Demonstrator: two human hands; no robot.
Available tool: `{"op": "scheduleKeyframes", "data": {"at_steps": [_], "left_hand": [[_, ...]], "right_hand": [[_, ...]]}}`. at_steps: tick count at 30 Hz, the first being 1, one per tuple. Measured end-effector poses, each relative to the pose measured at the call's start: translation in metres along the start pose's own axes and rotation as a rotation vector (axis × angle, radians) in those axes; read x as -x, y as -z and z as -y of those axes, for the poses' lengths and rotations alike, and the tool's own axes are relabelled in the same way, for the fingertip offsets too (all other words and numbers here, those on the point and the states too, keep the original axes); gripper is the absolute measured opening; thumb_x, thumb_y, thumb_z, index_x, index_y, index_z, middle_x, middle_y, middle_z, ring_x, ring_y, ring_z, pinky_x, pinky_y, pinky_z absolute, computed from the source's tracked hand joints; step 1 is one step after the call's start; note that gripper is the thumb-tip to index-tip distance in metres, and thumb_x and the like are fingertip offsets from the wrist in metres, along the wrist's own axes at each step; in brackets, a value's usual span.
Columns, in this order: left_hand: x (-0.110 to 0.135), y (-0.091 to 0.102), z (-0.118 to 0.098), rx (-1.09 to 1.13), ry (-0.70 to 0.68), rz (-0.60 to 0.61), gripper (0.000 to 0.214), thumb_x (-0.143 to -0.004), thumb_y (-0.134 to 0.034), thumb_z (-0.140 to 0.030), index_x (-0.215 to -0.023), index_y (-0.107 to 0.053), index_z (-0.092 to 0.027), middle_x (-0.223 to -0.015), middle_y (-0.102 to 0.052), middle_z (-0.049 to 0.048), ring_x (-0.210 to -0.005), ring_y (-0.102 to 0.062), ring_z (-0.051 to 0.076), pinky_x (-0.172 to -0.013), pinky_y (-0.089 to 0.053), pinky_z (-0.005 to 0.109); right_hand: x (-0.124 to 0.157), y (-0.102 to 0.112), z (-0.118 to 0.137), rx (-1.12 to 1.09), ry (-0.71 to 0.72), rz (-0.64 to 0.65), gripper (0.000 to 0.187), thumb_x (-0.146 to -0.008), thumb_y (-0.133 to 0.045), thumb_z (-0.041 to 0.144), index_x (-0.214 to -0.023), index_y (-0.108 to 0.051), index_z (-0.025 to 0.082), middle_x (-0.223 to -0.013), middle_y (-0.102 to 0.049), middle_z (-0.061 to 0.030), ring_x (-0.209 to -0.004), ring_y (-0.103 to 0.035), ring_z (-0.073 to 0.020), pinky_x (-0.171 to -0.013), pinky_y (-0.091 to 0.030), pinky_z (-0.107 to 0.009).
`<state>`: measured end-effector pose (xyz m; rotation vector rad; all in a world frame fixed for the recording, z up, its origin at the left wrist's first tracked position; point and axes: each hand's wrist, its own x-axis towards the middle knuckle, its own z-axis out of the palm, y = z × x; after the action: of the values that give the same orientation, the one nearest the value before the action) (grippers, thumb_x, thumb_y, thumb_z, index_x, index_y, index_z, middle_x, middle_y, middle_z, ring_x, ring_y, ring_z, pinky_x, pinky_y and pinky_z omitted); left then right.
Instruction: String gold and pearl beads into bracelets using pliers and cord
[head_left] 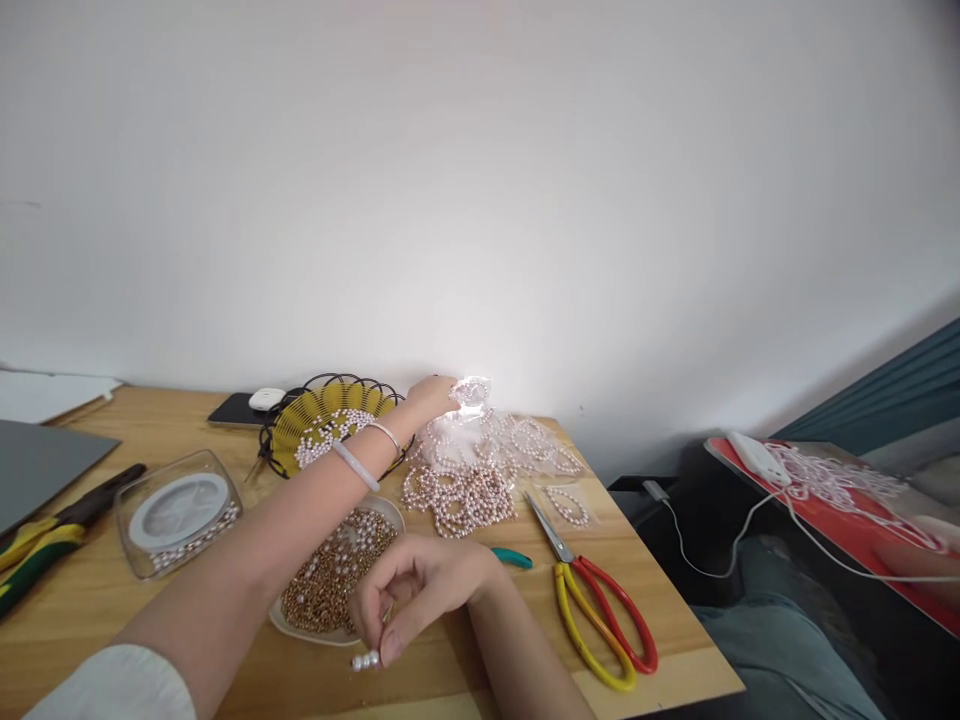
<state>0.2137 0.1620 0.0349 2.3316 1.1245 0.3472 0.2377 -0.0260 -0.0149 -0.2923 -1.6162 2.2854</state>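
left hand (pixel 433 393) outstretched far forward | right hand (pixel 417 598) close in, curled, grip pinched

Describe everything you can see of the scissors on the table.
The scissors lie flat on the wooden table, near its front right corner. Short grey metal blades, shut, point up-left, beside a small pearl strand. Two long loop handles, one red, one yellow, look plastic-coated. No other thing visibly touches them.

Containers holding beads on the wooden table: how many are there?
3. A black wire basket with yellow lining sits at the back; a clear square glass dish is on the left; a shallow clear dish of golden beads lies beside the right hand.
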Motion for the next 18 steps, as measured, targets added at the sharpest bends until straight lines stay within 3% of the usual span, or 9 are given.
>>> {"op": "scheduleKeyframes", "data": {"at_steps": [8, 18], "left_hand": [[-0.007, 0.002, 0.007, 0.082, -0.01, -0.088, 0.033, -0.1, -0.064, -0.034, -0.129, -0.062, -0.017, -0.13, -0.065, 0.0109, -0.11, -0.067, 0.026, -0.092, -0.059, 0.047], [0.0, 0.008, 0.012, 0.061, -0.007, -0.089, 0.033, -0.1, -0.064, -0.033, -0.129, -0.062, -0.017, -0.131, -0.065, 0.0111, -0.109, -0.067, 0.026, -0.092, -0.059, 0.047]], "right_hand": [[0.001, 0.0, 0.002, 0.016, 0.004, -0.018, 0.04, -0.072, -0.09, 0.043, -0.079, -0.069, 0.009, -0.077, -0.067, 0.0004, -0.071, -0.063, -0.0066, -0.072, -0.05, -0.02], [0.001, 0.0, 0.001, 0.01, -0.025, -0.047, 0.039, -0.062, -0.097, 0.034, -0.077, -0.07, 0.01, -0.074, -0.068, 0.0023, -0.068, -0.063, -0.0054, -0.069, -0.05, -0.016]]}}
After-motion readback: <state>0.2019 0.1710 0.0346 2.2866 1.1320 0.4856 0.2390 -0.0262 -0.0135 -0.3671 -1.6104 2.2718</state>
